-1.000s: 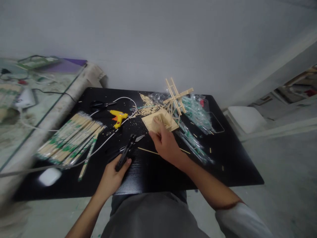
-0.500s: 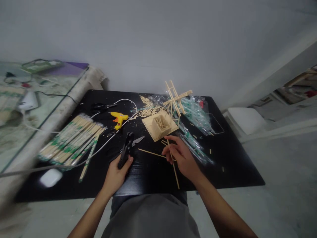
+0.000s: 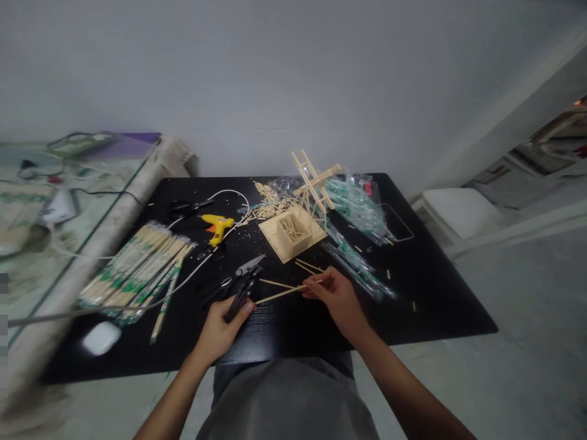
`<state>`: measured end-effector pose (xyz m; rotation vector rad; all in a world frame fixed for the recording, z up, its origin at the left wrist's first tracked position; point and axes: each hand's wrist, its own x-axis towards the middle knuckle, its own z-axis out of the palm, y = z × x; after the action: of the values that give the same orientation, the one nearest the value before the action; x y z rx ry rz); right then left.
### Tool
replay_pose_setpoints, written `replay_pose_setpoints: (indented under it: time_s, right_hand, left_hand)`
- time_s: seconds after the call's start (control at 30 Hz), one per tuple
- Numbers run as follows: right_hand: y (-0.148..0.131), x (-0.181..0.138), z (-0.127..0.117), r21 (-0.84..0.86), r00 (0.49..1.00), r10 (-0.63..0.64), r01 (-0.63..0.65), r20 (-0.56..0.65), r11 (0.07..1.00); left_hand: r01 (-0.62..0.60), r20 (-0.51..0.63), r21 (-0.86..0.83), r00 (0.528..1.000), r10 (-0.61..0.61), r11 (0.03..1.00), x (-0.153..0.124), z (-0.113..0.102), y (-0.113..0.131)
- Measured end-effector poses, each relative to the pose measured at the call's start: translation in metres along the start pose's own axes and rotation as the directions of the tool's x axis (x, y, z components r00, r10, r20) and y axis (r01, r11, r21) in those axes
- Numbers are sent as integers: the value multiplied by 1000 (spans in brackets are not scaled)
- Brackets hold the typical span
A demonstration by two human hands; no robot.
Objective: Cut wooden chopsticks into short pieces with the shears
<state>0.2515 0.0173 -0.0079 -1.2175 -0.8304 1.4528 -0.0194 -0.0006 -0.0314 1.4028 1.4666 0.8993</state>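
In my left hand (image 3: 222,330) is a black hand tool (image 3: 242,296), its exact kind hard to make out, gripped with the thumb along its side. My right hand (image 3: 334,298) pinches a thin wooden stick (image 3: 280,295). The stick slants leftward, its left end close by the tool and my left thumb; whether they touch I cannot tell. Another loose stick (image 3: 274,283) lies just behind it. Scissors with silver blades (image 3: 250,264) lie beyond my left hand. Past my right hand stands a wooden model on a square base (image 3: 273,235), with a box of short stick pieces and a crossed-blade frame (image 3: 316,182).
A yellow glue gun (image 3: 220,227) with a white cord lies left of the model. Packed sticks (image 3: 132,266) and a white case (image 3: 101,338) are further left. Plastic wrappers (image 3: 358,208) cover the back right. Cut pieces (image 3: 270,205) are heaped behind the model.
My right hand has turned the stick from pointing toward me to pointing left, bringing its end to the tool in my left hand. The camera view has shifted slightly.
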Motion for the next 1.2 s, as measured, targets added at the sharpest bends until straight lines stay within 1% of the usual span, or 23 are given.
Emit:
replay_pose_setpoints:
  time_s: [0.1,0.2,0.27,0.33,0.4,0.53,0.67,0.83,0.93,1.0,1.07,1.13,1.2]
  right_hand:
    - [5,-1,-5,-93,1000,-10,10,2,996]
    - [5,-2,-17,-300,998,-62,67,27,951]
    - [3,-2,-28,-456,992,-128,122,19,882]
    - [-1,-1,-41,-594,977,-212,172,2,786]
    - [-4,1,-55,-701,967,-255,186,6,689]
    - [-6,3,-74,-816,966,-255,178,39,551]
    - [-4,1,-81,-872,974,-218,162,65,463]
    - [6,1,-85,-888,976,-198,167,89,428]
    - [14,0,-85,-911,968,-233,178,94,371]
    - [14,-1,-84,-912,959,-256,211,123,352]
    - [9,-4,-81,-882,951,-252,270,181,386]
    - [0,-7,-75,-829,946,-224,314,233,463]
    - [-9,-10,-67,-780,952,-180,305,246,546]
  left_hand:
    - [22,-41,-16,999,-23,1000,0,0,-3]
    - [55,-92,-54,994,-60,997,0,0,-6]
    - [75,-110,-87,990,-85,993,1,0,-8]
    - [93,-116,-121,987,-107,988,1,-1,-9]
    - [105,-118,-149,985,-123,983,2,-1,-9]
    - [113,-128,-177,982,-137,978,3,-2,-8]
    - [116,-129,-190,981,-142,975,3,-1,-8]
    - [119,-125,-187,982,-143,975,3,-1,-6]
    - [117,-121,-177,983,-140,977,2,-2,-4]
    - [115,-114,-172,984,-136,978,2,-2,-3]
    - [112,-107,-168,986,-131,979,2,-2,-2]
    - [106,-101,-155,987,-123,982,2,-3,-2]
    - [100,-97,-136,989,-114,986,3,-3,-1]
